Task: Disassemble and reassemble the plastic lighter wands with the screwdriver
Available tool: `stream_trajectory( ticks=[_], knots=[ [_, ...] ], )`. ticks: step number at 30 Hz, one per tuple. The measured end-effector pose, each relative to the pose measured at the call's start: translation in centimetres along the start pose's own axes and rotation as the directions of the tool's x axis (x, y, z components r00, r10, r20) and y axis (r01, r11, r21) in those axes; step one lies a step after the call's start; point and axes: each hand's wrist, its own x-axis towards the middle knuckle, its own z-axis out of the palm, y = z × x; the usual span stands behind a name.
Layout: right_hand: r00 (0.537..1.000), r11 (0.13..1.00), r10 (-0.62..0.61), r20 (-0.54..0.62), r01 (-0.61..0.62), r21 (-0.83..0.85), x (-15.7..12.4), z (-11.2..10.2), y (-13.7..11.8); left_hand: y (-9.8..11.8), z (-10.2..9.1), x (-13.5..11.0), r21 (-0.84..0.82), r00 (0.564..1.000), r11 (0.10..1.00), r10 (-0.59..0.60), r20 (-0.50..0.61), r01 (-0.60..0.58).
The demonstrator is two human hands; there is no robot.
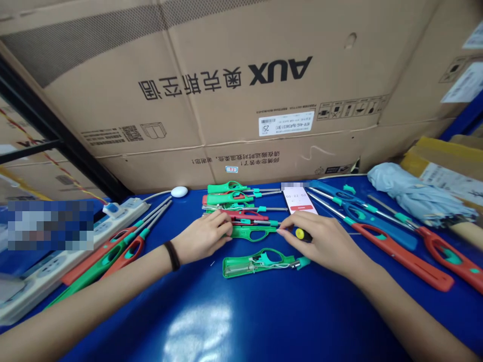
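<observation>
My left hand [202, 235] is closed on the left end of a green lighter handle [253, 232] lying on the blue table [241, 311]. My right hand [320, 239] grips a small screwdriver with a yellow and black handle [301, 234], its tip at the handle's right end. Just in front lies an opened green lighter half [260, 263] with its inner parts showing. A black band circles my left wrist.
A pile of green and red lighters [236, 198] lies behind my hands. More long lighters lie at the left [113, 254] and right [396, 246]. A phone [300, 200], a power strip [68, 251], a folded umbrella [415, 193] and a big cardboard box [241, 90] surround them.
</observation>
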Motion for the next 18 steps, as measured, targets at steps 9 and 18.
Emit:
stream_trajectory(
  ticks=[9, 18],
  knots=[
    [0.944, 0.988, 0.100, 0.313, -0.132, 0.084, -0.3, -1.7, 1.2, -0.9, -2.1, -2.6, 0.001, 0.991, 0.994, -0.110, -0.081, 0.110],
    [0.881, 0.971, 0.178, 0.438, -0.229, 0.065, -2.1, -2.7, 2.5, 1.6, 0.0, -3.9, -0.169, 0.961, 0.958, -0.253, -0.112, 0.232]
  ],
)
